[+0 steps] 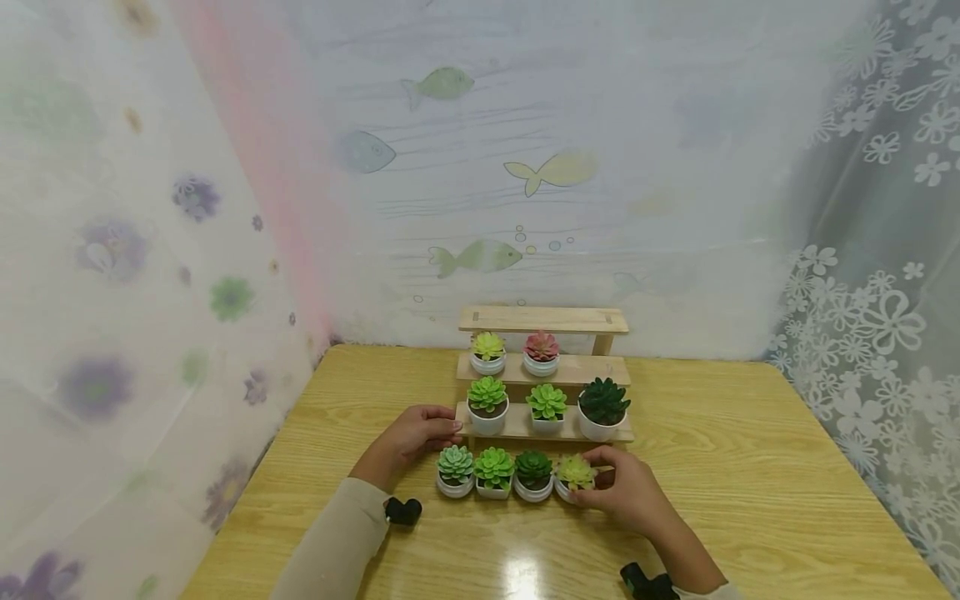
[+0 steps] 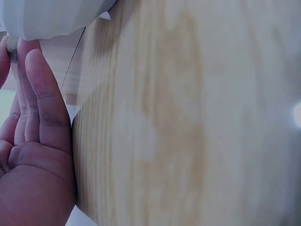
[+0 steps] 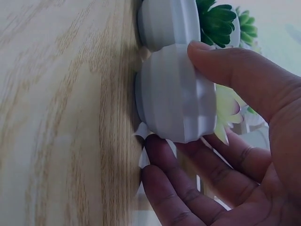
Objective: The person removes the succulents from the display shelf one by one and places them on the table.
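My right hand point(image 1: 626, 487) grips a yellow-green potted succulent point(image 1: 575, 472) at the right end of a front row on the table. In the right wrist view, the thumb lies along the rim of its white ribbed pot point(image 3: 174, 94), with the fingers on the opposite side. My left hand point(image 1: 417, 433) pinches the left end of the lowest board of a wooden tiered stand point(image 1: 517, 423). The board's end point(image 2: 12, 47) shows between thumb and finger in the left wrist view. The row also holds a dark green succulent point(image 1: 533, 471), a bright green one point(image 1: 494, 468) and a pale blue-green one point(image 1: 455, 465).
On the lowest board stand two light green succulents and a dark green one point(image 1: 603, 402). A yellow-green plant point(image 1: 487, 346) and a red one point(image 1: 542, 347) sit on the middle board, below the bare top board point(image 1: 540, 318). Printed curtains point(image 1: 390, 250) border the wooden table point(image 1: 735, 450).
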The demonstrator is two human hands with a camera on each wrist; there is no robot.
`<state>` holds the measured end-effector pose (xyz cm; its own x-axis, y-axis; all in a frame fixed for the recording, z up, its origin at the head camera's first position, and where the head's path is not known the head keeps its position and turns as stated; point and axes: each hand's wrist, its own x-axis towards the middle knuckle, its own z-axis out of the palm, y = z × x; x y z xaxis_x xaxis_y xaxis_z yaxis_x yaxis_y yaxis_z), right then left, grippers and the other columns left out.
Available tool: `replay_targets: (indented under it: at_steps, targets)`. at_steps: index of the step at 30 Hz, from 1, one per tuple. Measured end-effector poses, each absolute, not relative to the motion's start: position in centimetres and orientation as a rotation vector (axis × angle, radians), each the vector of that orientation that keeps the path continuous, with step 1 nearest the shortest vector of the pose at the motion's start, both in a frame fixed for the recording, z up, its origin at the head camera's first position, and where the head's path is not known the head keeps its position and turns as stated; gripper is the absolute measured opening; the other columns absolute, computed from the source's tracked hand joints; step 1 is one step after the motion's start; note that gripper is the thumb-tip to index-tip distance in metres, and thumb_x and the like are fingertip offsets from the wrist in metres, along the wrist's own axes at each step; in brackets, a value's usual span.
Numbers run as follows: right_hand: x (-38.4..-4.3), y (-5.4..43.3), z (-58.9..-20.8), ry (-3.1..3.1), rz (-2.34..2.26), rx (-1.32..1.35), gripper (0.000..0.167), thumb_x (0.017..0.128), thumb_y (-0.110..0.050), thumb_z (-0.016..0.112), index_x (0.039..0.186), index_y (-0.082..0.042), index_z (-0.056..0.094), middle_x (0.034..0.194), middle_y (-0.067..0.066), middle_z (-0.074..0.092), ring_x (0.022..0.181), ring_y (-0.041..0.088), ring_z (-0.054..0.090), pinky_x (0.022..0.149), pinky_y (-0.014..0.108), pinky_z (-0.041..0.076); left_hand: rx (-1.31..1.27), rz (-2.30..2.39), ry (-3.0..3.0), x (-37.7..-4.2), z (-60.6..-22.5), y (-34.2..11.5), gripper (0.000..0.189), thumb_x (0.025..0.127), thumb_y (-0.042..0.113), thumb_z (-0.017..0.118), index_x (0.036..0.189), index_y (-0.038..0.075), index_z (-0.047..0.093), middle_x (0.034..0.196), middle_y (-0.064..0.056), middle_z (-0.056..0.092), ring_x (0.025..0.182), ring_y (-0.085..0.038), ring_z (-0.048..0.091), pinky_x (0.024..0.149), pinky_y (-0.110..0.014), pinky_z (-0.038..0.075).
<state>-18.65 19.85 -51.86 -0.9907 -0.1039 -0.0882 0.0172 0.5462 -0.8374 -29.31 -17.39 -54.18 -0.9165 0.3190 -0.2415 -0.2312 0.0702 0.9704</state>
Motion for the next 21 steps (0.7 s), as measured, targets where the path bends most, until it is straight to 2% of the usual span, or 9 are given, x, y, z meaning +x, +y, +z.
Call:
replay_targets:
  at_steps: [13,21]
  targets:
    - [-18.59,19.92,-51.79,2.672,-1.401,-0.101,0.064,0.069,-0.032,0.098,0.124,-0.013,0.071,0.123,0.009,0.07,0.1,0.023,0.073,0.078,0.04,0.063,0.065,1.922,1.941,-29.27,-54.13,-17.42,0.037,0.098,0.01,0.072,0.129,-0.007,0.062,0.1,-0.009,0.075,0.086,-0.016,0.076,0.076,-0.025,0.062]
    - [-18.35,20.05,-51.48,2.665,-1.379,-0.129,0.067,0.07,-0.035,0.097,0.127,-0.013,0.069,0.127,0.01,0.068,0.103,0.025,0.073,0.08,0.042,0.063,0.063,1.915,1.946,-29.54,-54.45,-17.4,0.041,0.098,0.012,0.073,0.132,-0.007,0.06,0.103,-0.011,0.074,0.088,-0.017,0.076,0.077,-0.026,0.062]
